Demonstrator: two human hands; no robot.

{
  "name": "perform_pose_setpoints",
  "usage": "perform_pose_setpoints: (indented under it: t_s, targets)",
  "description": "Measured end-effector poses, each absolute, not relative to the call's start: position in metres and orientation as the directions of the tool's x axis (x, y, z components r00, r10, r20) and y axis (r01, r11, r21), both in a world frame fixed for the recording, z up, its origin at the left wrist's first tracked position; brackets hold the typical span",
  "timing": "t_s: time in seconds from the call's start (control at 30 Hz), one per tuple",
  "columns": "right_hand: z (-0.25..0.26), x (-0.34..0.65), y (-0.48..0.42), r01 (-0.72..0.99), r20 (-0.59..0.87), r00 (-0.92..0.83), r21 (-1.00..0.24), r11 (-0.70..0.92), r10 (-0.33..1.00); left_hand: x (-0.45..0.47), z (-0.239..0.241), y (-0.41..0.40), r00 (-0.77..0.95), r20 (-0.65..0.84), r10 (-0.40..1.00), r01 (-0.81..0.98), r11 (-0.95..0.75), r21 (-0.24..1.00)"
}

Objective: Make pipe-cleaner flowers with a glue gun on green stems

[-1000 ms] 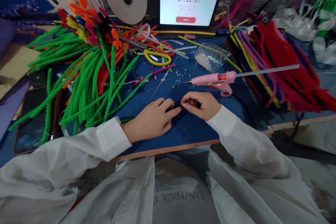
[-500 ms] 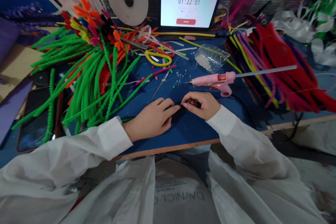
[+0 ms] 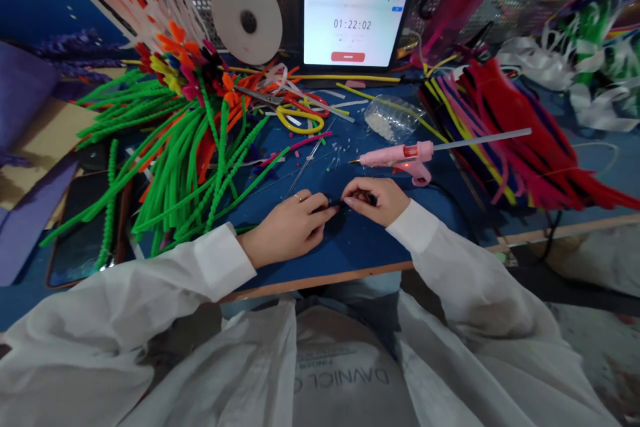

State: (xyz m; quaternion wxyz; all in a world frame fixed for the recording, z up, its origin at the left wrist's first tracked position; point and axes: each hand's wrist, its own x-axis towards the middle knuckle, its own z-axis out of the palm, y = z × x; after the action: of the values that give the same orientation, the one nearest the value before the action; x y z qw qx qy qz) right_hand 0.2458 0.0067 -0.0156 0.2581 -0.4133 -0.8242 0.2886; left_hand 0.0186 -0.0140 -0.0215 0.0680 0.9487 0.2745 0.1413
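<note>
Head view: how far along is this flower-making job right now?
Done: a pile of green-stemmed flowers lies at the left. In hand: the right hand pinches a small dark piece on the table, the left hand touching it. Left: the stack of straight pipe cleaners at the right looks unused, and the glue gun lies untouched.

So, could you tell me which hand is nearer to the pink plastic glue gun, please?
Right. The right hand lies just below the handle of the pink plastic glue gun; the left hand sits further left. Both pinch a small dark piece.
</note>
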Motion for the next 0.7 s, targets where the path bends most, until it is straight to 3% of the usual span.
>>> perform_pose_setpoints:
  t_s: [0.47, 0.7]
  targets:
    - [-0.0191, 0.2460, 0.0075, 0.514, 0.196, -0.514, -0.709, 0.483, 0.835, 0.0174, -0.0220, -0.0155, 0.820, 0.229, 0.524, 0.500, -0.851, 0.159]
    - [-0.0181, 0.2496, 0.0079, 0.478, 0.192, -0.559, -0.720, 0.502, 0.807, 0.0113, -0.0198, -0.0181, 0.701, 0.311, 0.642, 0.558, -0.765, 0.321]
